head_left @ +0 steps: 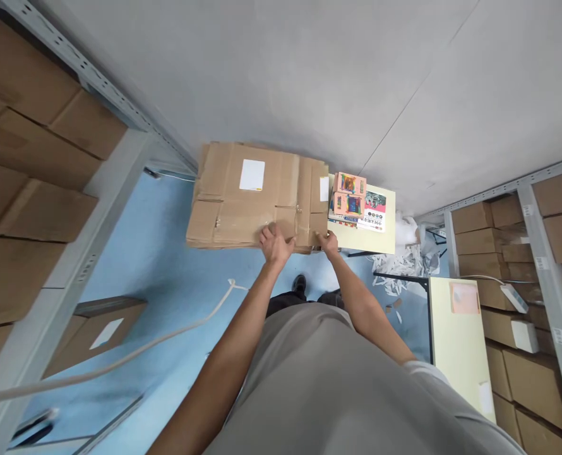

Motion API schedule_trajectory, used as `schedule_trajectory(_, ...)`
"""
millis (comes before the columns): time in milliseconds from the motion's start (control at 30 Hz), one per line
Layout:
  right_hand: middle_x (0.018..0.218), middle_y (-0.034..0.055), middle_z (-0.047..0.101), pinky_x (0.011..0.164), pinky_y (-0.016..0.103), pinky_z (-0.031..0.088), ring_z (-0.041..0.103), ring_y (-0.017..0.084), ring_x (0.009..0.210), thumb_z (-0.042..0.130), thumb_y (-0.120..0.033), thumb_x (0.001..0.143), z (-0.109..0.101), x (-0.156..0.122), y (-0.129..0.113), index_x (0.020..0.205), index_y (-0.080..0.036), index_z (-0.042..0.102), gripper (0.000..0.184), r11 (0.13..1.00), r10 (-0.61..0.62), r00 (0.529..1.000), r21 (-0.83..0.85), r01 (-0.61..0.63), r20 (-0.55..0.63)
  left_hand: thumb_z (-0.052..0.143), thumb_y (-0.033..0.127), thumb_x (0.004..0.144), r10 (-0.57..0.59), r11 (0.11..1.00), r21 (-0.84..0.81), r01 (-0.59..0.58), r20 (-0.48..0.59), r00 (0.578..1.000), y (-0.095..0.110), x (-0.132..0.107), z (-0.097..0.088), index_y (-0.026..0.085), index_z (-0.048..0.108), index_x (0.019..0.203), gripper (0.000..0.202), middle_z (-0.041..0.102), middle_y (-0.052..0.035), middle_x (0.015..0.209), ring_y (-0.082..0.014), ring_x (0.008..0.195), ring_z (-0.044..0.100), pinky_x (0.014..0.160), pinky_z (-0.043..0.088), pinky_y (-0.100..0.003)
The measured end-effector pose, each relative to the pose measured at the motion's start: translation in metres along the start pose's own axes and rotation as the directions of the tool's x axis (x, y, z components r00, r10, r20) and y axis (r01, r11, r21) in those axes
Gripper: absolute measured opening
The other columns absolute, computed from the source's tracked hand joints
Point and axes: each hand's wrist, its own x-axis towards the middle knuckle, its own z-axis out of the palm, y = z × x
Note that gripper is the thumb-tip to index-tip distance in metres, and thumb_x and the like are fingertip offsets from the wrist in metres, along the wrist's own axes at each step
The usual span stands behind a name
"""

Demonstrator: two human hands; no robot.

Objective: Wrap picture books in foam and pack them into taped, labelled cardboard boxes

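A stack of flattened cardboard boxes [257, 212] lies on a table against the wall, a white label on its top sheet. My left hand [275, 245] rests on the stack's near edge, thumb and fingers apart. At the near right corner, the fingers of my right hand [328, 242] are closed on the edge of a flattened cardboard box; its fingertips are partly hidden. Just right of the stack are two small pink boxes [350, 194] with colourful pictures. They sit on flat printed books or boxes [374, 215].
The pale yellow tabletop [389, 243] shows at right. Shelves of cartons [480, 246] stand right, more cartons [20, 189] left. A second pale table [456, 373] holds papers. Shredded paper [401, 265] litters the floor. A pale cable [167, 335] crosses at left, near a carton [96, 328].
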Motion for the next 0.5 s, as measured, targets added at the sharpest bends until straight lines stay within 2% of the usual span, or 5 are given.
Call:
schedule_trajectory(100,0.101,0.0101,0.088,0.094,0.035,0.062,0.081,0.03,0.107,0.077,-0.051,0.099,0.001,0.003,-0.016,0.112,-0.019,0.081,0.035,0.999,0.028,0.999,-0.019,-0.028,-0.017,0.079,0.054,0.094,-0.009,1.0,0.014,0.01,-0.047,0.999,0.006,0.005,-0.002,0.003,0.061,0.15,0.078,0.048,-0.0381,0.164,-0.0565,0.152,0.047,0.124,0.043,-0.07)
schedule_trajectory(233,0.106,0.0087,0.09,0.1,0.037,0.063,0.082,0.031,0.111,0.072,-0.048,0.1,-0.013,-0.005,-0.032,0.109,-0.022,0.084,0.03,1.0,-0.004,0.998,0.008,0.005,-0.064,0.081,0.06,0.089,0.001,1.0,-0.03,-0.005,-0.115,0.993,0.013,0.016,0.001,-0.002,0.057,0.146,0.088,0.048,-0.0409,0.16,-0.0564,0.151,0.045,0.128,0.039,-0.069)
schedule_trajectory(333,0.112,0.0118,0.09,0.1,0.041,0.065,0.082,0.033,0.111,0.069,-0.051,0.097,-0.045,-0.025,-0.038,0.11,-0.019,0.084,0.037,0.986,-0.072,0.983,0.135,0.095,-0.166,0.081,0.049,0.087,0.0,0.999,-0.033,-0.003,-0.089,0.996,0.015,0.023,0.009,-0.001,0.054,0.147,0.082,0.047,-0.0406,0.161,-0.0554,0.153,0.045,0.13,0.037,-0.07)
schedule_trajectory(400,0.11,0.014,0.09,0.097,0.043,0.066,0.082,0.035,0.108,0.069,-0.057,0.094,-0.074,-0.043,-0.042,0.107,-0.016,0.084,0.046,0.966,-0.111,0.966,0.204,0.161,-0.234,0.079,0.037,0.086,0.026,1.0,0.009,-0.026,-0.041,0.999,0.015,0.022,0.015,0.0,0.052,0.149,0.078,0.045,-0.0403,0.164,-0.0553,0.157,0.041,0.132,0.034,-0.072)
schedule_trajectory(500,0.107,0.0135,0.089,0.093,0.042,0.066,0.081,0.034,0.104,0.072,-0.067,0.091,-0.122,-0.077,-0.051,0.106,-0.014,0.085,0.056,0.948,-0.15,0.944,0.229,0.222,-0.295,0.077,0.025,0.082,0.062,0.995,0.082,-0.062,0.0,0.998,0.015,0.017,0.022,-0.001,0.048,0.156,0.084,0.04,-0.0409,0.169,-0.0555,0.166,0.032,0.136,0.026,-0.074)
